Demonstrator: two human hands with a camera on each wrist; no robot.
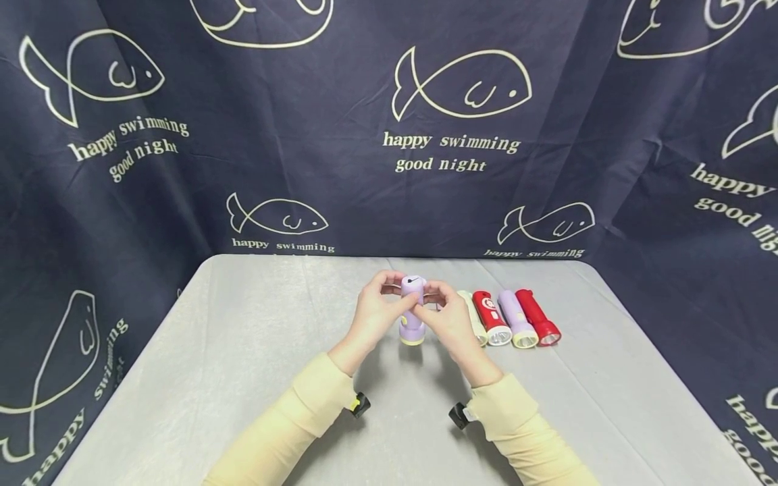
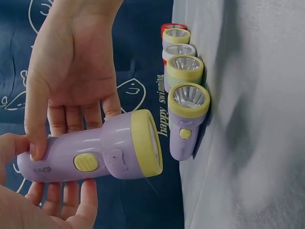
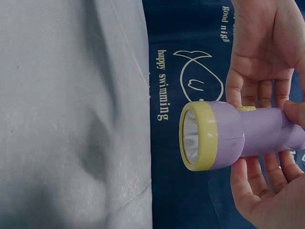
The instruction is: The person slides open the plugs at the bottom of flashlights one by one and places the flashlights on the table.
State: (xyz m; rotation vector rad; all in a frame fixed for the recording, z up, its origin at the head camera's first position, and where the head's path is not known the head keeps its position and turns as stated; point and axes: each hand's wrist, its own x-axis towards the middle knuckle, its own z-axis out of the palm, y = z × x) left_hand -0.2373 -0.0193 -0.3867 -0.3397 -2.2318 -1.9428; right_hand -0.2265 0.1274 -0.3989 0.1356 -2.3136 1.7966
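Observation:
Both hands hold one purple flashlight (image 1: pixel 412 329) with a yellow lens ring above the table, its lens end pointing down. My left hand (image 1: pixel 379 307) grips it from the left, thumb across the body near the tail. From the right, my right hand (image 1: pixel 448 317) pinches the same tail part, its fingers on the far side. A yellow switch (image 2: pixel 86 162) shows on the body in the left wrist view, and the lens (image 3: pixel 190 136) faces the table in the right wrist view. A small black mark sits on the tail end.
Right of the hands lie several flashlights in a row: a purple one (image 2: pixel 183 129), a pale one (image 1: pixel 477 324) partly behind my right hand, a red-and-white one (image 1: pixel 488 309), another purple one (image 1: pixel 512 310) and a red one (image 1: pixel 535 312). A grey cloth covers the table (image 1: pixel 267 317); a dark curtain (image 1: pixel 365 189) hangs behind.

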